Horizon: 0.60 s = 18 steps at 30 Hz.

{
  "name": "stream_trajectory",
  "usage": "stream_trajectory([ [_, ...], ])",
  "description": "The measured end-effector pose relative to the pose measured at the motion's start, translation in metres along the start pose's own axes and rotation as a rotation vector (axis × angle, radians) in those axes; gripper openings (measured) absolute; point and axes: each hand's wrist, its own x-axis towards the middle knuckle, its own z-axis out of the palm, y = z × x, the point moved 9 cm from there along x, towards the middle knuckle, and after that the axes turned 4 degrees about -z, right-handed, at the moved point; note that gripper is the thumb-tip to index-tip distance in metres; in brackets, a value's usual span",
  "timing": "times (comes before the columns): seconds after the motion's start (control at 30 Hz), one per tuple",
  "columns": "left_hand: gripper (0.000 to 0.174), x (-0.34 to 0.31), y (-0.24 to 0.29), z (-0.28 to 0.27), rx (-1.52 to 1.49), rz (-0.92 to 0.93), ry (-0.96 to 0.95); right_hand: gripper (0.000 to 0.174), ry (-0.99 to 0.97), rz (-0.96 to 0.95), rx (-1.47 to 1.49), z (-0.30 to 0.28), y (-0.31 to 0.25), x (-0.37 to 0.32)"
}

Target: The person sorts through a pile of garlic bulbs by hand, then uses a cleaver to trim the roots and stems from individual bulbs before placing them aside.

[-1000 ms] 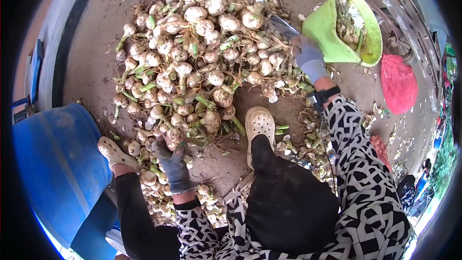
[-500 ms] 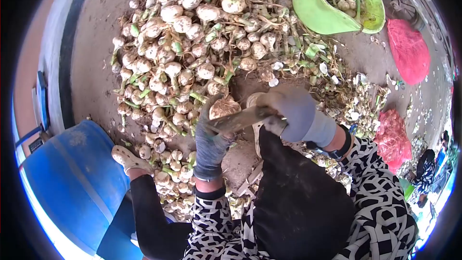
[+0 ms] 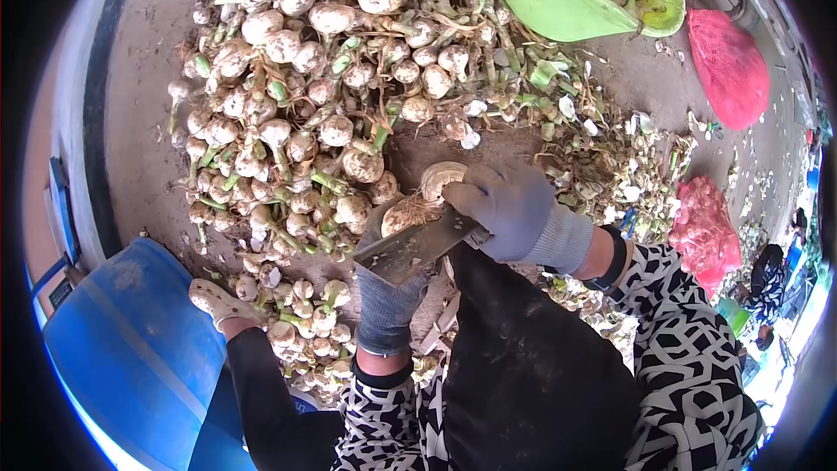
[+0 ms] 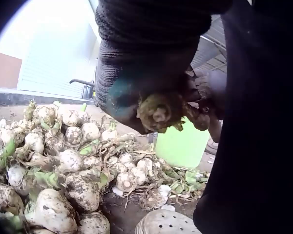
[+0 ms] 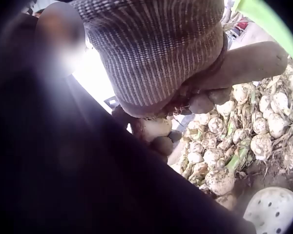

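Observation:
My gloved left hand grips a soil-stained garlic bulb above the ground between my feet. In the left wrist view, the cut end of that bulb shows below the dark glove. The gloved right hand holds a broad-bladed knife by its handle. Its wide blade lies across the near side of the bulb and overlaps the left fingers, partly hiding them. A big heap of garlic bulbs with green stem stubs spreads just beyond both hands.
Trimmed bulbs lie by the left foot. Stem scraps and skins litter the right side. A green tub holding garlic stands far right, near red mesh bags. A blue barrel is at the left.
From the heap, my left hand has lifted a bulb toward my lap. The right hand has come in from beside the green tub with the knife, whose blade now crosses the bulb.

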Motion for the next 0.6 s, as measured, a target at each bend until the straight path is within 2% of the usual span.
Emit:
stream_trajectory([
  [0.03, 0.07, -0.002, 0.007, 0.001, -0.005, -0.002, -0.005, 0.044, -0.004, 0.004, -0.003, 0.009, 0.014, -0.001],
  [0.1, 0.069, -0.008, 0.044, 0.008, -0.031, 0.041, -0.108, 0.033, -0.493, 0.427, -0.059, 0.071, 0.086, -0.027],
  [0.13, 0.071, -0.016, 0.054, 0.018, -0.085, 0.03, -0.215, 0.033, -0.495, 0.447, -0.054, 0.07, 0.086, -0.044],
  [0.17, 0.071, -0.022, 0.07, 0.013, 0.198, 0.383, -0.137, 0.029, -0.312, 0.509, 0.061, 0.055, 0.095, -0.052],
  [0.2, 0.073, -0.01, 0.048, 0.014, -0.1, 0.141, -0.17, 0.026, -0.126, 0.534, 0.168, 0.044, 0.111, -0.047],
  [0.23, 0.074, -0.006, 0.029, 0.022, -0.392, -0.11, -0.235, 0.028, 0.006, 0.5, 0.403, 0.048, 0.102, -0.051],
  [0.27, 0.074, -0.002, 0.026, 0.023, -0.4, -0.064, -0.267, 0.029, -0.124, 0.698, 0.78, 0.059, 0.086, -0.056],
  [0.3, 0.076, 0.001, 0.037, 0.029, -0.493, -0.083, -0.2, 0.031, -0.256, 0.865, 1.154, 0.057, 0.061, -0.051],
  [0.33, 0.077, 0.01, 0.045, 0.023, -0.142, 0.132, -0.121, 0.034, -0.314, 0.952, 1.333, 0.049, 0.043, -0.047],
  [0.37, 0.077, 0.01, 0.049, 0.022, 0.212, 0.332, -0.034, 0.034, -0.319, 0.944, 1.327, 0.055, 0.041, -0.048],
  [0.43, 0.078, 0.008, 0.039, 0.019, 0.275, 0.313, 0.001, 0.034, -0.128, 0.791, 1.416, 0.06, 0.043, -0.035],
  [0.47, 0.074, 0.008, 0.019, 0.024, -0.182, 0.093, -0.115, 0.031, -0.192, 0.753, 1.265, 0.052, 0.039, -0.03],
  [0.5, 0.07, 0.004, 0.003, 0.036, -0.638, -0.131, -0.226, 0.031, -0.201, 0.746, 1.273, 0.057, 0.038, -0.03],
  [0.53, 0.054, 0.001, 0.007, 0.033, -0.818, -0.198, -0.124, 0.03, -0.078, 0.524, 0.99, 0.041, 0.041, -0.021],
  [0.57, 0.04, 0.001, 0.005, 0.035, -0.891, -0.134, -0.132, 0.028, 0.039, 0.302, 0.708, 0.022, 0.033, -0.014],
  [0.6, 0.038, 0.002, -0.001, 0.035, -0.798, -0.117, -0.094, 0.027, 0.037, 0.359, 0.741, 0.015, 0.038, -0.015],
])
